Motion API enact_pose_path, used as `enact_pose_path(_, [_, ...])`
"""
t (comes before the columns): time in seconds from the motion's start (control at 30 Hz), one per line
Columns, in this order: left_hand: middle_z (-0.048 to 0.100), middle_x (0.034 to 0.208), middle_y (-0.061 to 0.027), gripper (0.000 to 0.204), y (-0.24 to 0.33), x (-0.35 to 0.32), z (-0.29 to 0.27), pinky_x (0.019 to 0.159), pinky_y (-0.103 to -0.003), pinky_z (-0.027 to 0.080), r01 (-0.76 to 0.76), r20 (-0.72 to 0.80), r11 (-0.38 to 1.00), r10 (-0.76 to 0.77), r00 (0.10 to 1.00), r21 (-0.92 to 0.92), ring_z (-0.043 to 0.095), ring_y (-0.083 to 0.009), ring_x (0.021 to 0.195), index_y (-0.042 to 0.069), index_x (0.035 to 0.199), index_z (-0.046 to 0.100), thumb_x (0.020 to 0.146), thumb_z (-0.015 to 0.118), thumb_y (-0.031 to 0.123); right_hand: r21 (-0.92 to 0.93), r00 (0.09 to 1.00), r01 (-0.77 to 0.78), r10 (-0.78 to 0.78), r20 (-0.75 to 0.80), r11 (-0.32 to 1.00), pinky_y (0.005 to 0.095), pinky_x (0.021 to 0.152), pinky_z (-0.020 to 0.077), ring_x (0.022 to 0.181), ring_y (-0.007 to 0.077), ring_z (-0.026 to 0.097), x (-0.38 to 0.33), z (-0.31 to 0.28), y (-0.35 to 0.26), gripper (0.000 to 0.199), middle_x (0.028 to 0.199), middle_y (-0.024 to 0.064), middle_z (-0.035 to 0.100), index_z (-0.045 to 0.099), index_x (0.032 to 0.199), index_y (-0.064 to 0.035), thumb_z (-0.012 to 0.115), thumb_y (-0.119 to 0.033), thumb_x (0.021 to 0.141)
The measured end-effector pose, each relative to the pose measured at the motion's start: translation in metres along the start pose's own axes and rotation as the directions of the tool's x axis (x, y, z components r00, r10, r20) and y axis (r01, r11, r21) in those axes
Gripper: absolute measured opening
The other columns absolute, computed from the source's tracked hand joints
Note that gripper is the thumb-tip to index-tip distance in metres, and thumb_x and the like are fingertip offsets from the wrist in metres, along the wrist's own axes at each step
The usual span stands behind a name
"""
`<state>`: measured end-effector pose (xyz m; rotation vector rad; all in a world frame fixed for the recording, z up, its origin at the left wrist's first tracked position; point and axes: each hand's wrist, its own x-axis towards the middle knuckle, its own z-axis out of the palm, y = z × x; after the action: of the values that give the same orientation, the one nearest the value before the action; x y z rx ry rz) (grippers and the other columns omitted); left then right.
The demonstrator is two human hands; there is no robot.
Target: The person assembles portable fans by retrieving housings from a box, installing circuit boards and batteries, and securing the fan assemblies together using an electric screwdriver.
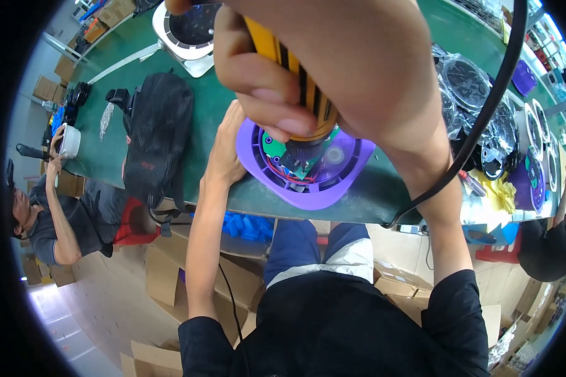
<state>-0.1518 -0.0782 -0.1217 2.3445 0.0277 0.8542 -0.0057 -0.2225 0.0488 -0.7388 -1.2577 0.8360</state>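
My right hand [264, 88] is wrapped round a yellow and black electric screwdriver [317, 103], held upright with its dark tip down inside a purple plastic housing [311, 198]. In the housing lie a green circuit board [273, 147] and thin red wires; the tip's exact contact point is hidden. My left hand [228, 151] grips the housing's left side, its fingertips partly hidden behind my right hand. The housing rests near the front edge of the green table [371, 198].
A black cable [478, 135] crosses my right wrist. To the left lies a black backpack [160, 135]; a white housing [198, 66] stands beyond. Wrapped black round parts [465, 85] and another purple housing [528, 182] are on the right. Co-workers sit on both sides; cardboard boxes [163, 273] lie below.
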Motion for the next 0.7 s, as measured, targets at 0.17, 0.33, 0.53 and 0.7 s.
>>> enact_pose_path(0.17, [0.065, 0.113, -0.0146, 0.026, -0.003, -0.006, -0.005, 0.094, -0.040, 0.049, -0.022, -0.013, 1.000, 0.022, 1.000, -0.018, 0.064, -0.0349, 0.108, 0.003, 0.109, 0.065, 0.085, 0.073, 0.010, -0.015, 1.000, 0.014, -0.013, 0.025, 1.000, 0.0268, 0.061, 0.0513, 0.063, 0.0110, 0.061, 0.006, 0.005, 0.000, 0.026, 0.073, 0.0040, 0.063, 0.064, 0.095, 0.0015, 0.071, -0.021, 0.085])
enact_pose_path(0.33, [0.064, 0.095, -0.0153, 0.022, 0.031, -0.004, -0.019, 0.076, -0.034, 0.051, 0.194, -0.249, 0.972, -0.157, 0.956, 0.132, 0.066, -0.0318, 0.087, 0.001, 0.103, 0.063, 0.083, 0.070, -0.003, -0.053, 0.999, 0.031, -0.029, 0.030, 0.998, 0.0270, 0.062, 0.0519, 0.065, 0.0113, 0.062, 0.014, 0.011, 0.000, 0.026, 0.074, 0.0045, 0.065, 0.065, 0.095, 0.0015, 0.071, -0.021, 0.084])
enact_pose_path(0.53, [0.062, 0.096, -0.0141, 0.020, 0.083, 0.000, -0.041, 0.073, -0.035, 0.052, 0.191, -0.217, 0.926, -0.123, 0.968, 0.327, 0.064, -0.0289, 0.085, 0.000, 0.102, 0.066, 0.083, 0.065, -0.007, -0.056, 0.999, 0.032, -0.030, 0.033, 0.998, 0.0273, 0.064, 0.0527, 0.067, 0.0116, 0.063, 0.016, 0.006, 0.001, 0.026, 0.075, 0.0052, 0.066, 0.066, 0.096, 0.0016, 0.072, -0.020, 0.083])
enact_pose_path(0.7, [0.064, 0.095, -0.0131, 0.019, 0.116, 0.003, -0.042, 0.073, -0.036, 0.052, 0.108, -0.010, 0.971, -0.108, 0.994, 0.212, 0.065, -0.0288, 0.087, 0.001, 0.096, 0.071, 0.078, 0.072, -0.006, -0.051, 0.998, 0.036, -0.034, 0.044, 0.998, 0.0276, 0.066, 0.0533, 0.068, 0.0118, 0.064, 0.014, 0.007, 0.003, 0.026, 0.076, 0.0057, 0.067, 0.066, 0.096, 0.0016, 0.072, -0.020, 0.083])
